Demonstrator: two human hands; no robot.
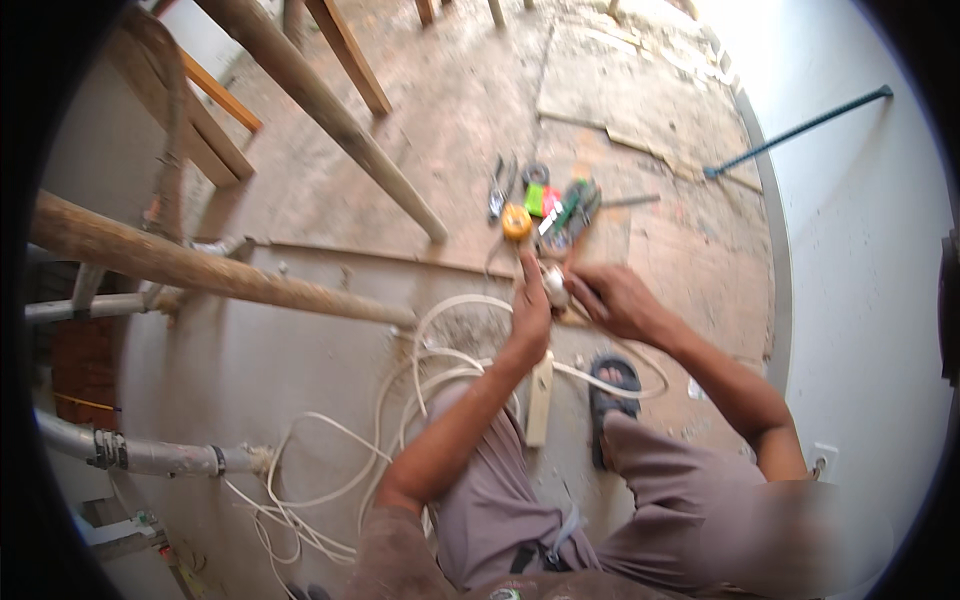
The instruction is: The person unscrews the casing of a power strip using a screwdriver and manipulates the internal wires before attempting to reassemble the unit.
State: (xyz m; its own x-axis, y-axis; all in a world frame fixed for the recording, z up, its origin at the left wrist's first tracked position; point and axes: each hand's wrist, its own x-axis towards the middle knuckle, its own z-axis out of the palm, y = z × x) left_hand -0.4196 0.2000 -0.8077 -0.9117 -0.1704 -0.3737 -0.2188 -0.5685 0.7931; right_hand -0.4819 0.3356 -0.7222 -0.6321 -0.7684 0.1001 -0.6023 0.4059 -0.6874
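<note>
In front of my knees both hands meet around a small white rounded fitting [555, 284]. My left hand [532, 308] is closed on its left side, the fingers pointing away from me. From the right, my right hand [622, 302] reaches in with its fingers closed at the fitting. A thin orange-red piece shows by those fingertips, too blurred to name. White cable [470, 299] lies in loose loops on the floor to the left and passes below my hands. Just beyond them is a yellow rounded tool, perhaps a tape measure [517, 222].
Pliers [497, 195], a black tape roll [536, 175] and a green power tool [578, 208] lie ahead. Wooden poles [330, 110] slant in from the left, above a grey pipe [170, 456]. A wood block [539, 400] lies between my feet. A blue-green bar [800, 132] leans against the right wall.
</note>
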